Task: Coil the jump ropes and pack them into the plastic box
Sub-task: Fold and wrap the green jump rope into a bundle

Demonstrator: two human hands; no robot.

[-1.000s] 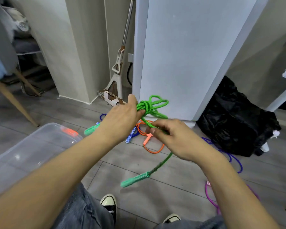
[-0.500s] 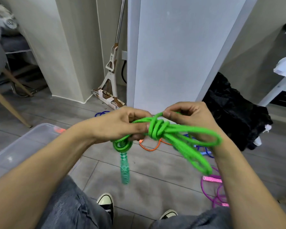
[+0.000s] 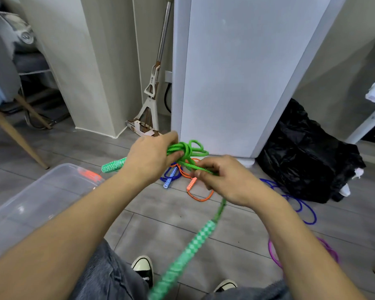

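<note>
My left hand (image 3: pixel 149 159) grips the coiled green jump rope (image 3: pixel 187 149) in mid-air, with one green handle (image 3: pixel 113 166) sticking out to its left. My right hand (image 3: pixel 223 180) pinches the rope's free end just right of the coil. The other green handle (image 3: pixel 186 254) hangs below it, blurred. The clear plastic box (image 3: pixel 30 204) with an orange latch stands at lower left. On the floor beyond the hands lie an orange rope (image 3: pixel 195 191) and a blue rope (image 3: pixel 171 176).
A second blue rope (image 3: pixel 301 204) and a purple rope (image 3: pixel 275 254) lie on the floor to the right. A black plastic bag (image 3: pixel 307 156) sits by a white cabinet (image 3: pixel 236 72). A mop (image 3: pixel 152 92) leans in the corner. A chair leg (image 3: pixel 17 135) stands at left.
The coil has moved away from me, back above the orange rope. My right hand left the loops and now pinches the free end, and that handle swings down toward me.
</note>
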